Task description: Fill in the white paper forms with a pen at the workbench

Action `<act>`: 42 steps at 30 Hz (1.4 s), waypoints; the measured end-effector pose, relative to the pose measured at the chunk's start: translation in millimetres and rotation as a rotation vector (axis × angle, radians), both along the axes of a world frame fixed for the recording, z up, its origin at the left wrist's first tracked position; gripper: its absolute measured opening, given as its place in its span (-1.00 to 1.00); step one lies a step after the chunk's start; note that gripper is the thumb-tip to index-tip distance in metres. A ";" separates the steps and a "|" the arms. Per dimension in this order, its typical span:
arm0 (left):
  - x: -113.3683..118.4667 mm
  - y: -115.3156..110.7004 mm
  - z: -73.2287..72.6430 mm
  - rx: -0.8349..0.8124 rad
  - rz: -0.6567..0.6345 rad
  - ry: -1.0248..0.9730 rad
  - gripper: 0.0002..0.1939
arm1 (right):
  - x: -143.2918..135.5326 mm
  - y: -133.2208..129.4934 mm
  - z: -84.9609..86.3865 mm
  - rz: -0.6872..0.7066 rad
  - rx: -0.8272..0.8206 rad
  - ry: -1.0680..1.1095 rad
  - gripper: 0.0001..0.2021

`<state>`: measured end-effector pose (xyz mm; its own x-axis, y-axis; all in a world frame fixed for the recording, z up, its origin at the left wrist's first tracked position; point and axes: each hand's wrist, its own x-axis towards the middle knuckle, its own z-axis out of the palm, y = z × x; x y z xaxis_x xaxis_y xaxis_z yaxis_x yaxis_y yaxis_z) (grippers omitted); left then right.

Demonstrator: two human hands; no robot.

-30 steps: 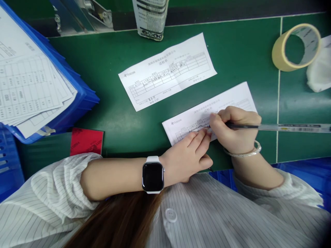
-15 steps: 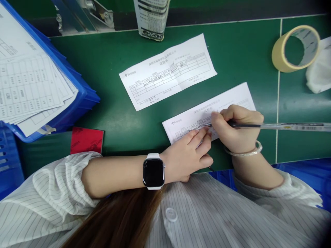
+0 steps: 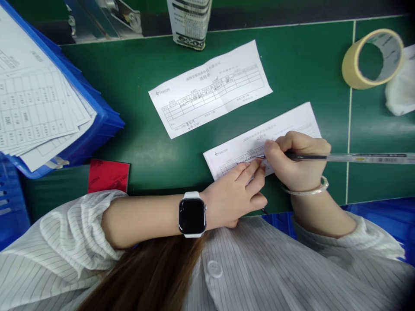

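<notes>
My right hand (image 3: 298,162) grips a clear-barrelled pen (image 3: 366,158), its tip touching a pad of printed forms (image 3: 233,149) near the front edge of the green table. Handwriting shows in a row of the top form's grid. My left hand (image 3: 238,196) lies over the pad's lower edge with fingers stretched out, covering part of the grid. A small dark tip pokes out beneath its little finger; what it belongs to is hidden. Farther back lies a loose, creased form (image 3: 210,93) with a filled row and handwriting at its bottom.
At left, a blue bin (image 3: 106,116) holds stacked papers (image 3: 35,112), beside a red square sheet (image 3: 108,176). A tape roll (image 3: 348,65) stands at the back right by a crumpled white item (image 3: 397,97). A printed carton (image 3: 189,23) and metal bracket (image 3: 126,19) are at the back.
Both hands keep nearly the same position, pen tip still on the form. The view has shifted very slightly.
</notes>
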<state>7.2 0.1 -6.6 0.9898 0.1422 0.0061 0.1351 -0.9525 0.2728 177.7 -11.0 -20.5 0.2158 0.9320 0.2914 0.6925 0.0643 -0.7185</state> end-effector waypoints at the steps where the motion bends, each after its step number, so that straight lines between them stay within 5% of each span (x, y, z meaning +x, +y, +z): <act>1: 0.1 0.0 -0.1 -0.003 0.002 -0.003 -0.40 | -0.1 0.1 0.1 -0.001 0.004 0.005 -0.67; 42: -0.6 -0.7 -0.7 -0.001 0.005 -0.011 -0.44 | 0.8 -0.4 -0.7 -0.005 -0.011 0.013 -0.67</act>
